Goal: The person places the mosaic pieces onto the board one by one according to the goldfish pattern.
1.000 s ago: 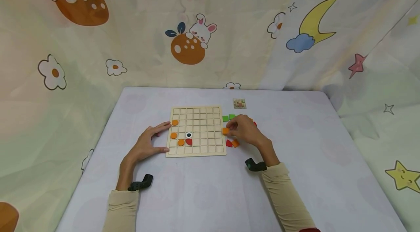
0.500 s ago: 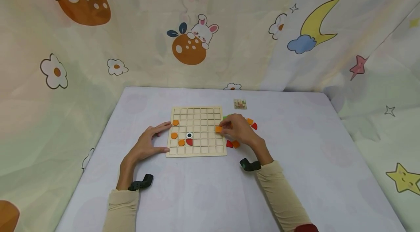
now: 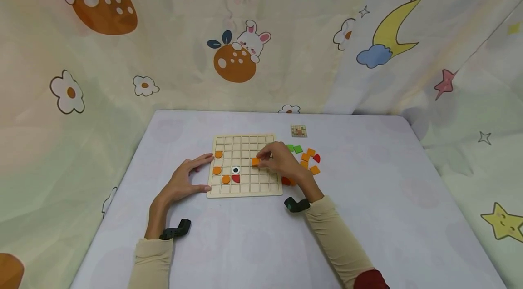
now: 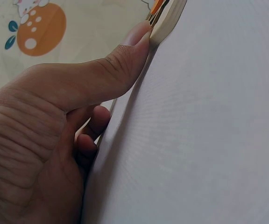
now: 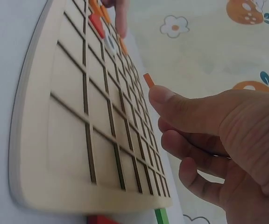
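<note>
Left hand: I see it at the board's 9 o'clock edge, fingers fairly straight, thumb tip and forefinger pressed to the rim; it braces and holds nothing. The left wrist view shows the thumb flat against the wood.

Right hand: it pinches a small orange square wooden tile between thumb and fingertips, over the board's right-of-centre cells.

Pale wooden grid board: it lies flat on the lilac table, between my two hands.

Placed so far: three orange round pieces at the board's 9 o'clock side, a black-and-white eye disc and a red quarter-round piece near 7 o'clock. I judge the work early; most cells are bare.

Tile position: from the head view it sits over a cell at about 3 o'clock of the eye disc. In the right wrist view the tile shows edge-on above the grid, apart from it, so I judge it not yet seated.

Tile axis: square, so no real long axis; its edges run roughly with the grid lines, its face tilted rather than flat.

Loose pieces: orange squares, green squares and red pieces lie at the board's 3 o'clock, left to place.

Small pattern card: at the board's 1 o'clock, farther off.
</note>
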Demonstrator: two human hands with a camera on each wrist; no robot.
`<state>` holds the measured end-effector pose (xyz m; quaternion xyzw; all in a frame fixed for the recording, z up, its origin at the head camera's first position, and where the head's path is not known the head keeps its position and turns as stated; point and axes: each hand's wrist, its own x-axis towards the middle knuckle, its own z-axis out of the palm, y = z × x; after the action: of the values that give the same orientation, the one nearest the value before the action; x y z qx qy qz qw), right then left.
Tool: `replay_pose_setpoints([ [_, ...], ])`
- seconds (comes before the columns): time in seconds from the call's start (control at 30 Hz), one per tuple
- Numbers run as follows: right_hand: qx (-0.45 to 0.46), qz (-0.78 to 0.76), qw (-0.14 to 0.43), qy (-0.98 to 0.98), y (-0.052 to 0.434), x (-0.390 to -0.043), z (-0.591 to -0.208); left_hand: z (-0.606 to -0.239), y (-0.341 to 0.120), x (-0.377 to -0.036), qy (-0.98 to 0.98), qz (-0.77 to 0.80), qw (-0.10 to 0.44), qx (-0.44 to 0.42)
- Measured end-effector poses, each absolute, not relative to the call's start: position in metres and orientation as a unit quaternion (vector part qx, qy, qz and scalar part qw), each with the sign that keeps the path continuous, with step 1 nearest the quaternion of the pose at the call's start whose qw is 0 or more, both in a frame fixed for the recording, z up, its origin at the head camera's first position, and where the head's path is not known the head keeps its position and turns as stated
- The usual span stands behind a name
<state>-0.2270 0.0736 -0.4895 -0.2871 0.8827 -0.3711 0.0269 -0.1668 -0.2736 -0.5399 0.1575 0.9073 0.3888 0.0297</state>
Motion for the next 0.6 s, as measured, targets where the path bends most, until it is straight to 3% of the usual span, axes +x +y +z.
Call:
replay_pose_setpoints([
  [0.6,-0.279,-0.385,0.035,0.879,0.035,-0.235,-0.501,-0.539,-0.273,-0.166,0.906,0.391,0.026,0.159],
])
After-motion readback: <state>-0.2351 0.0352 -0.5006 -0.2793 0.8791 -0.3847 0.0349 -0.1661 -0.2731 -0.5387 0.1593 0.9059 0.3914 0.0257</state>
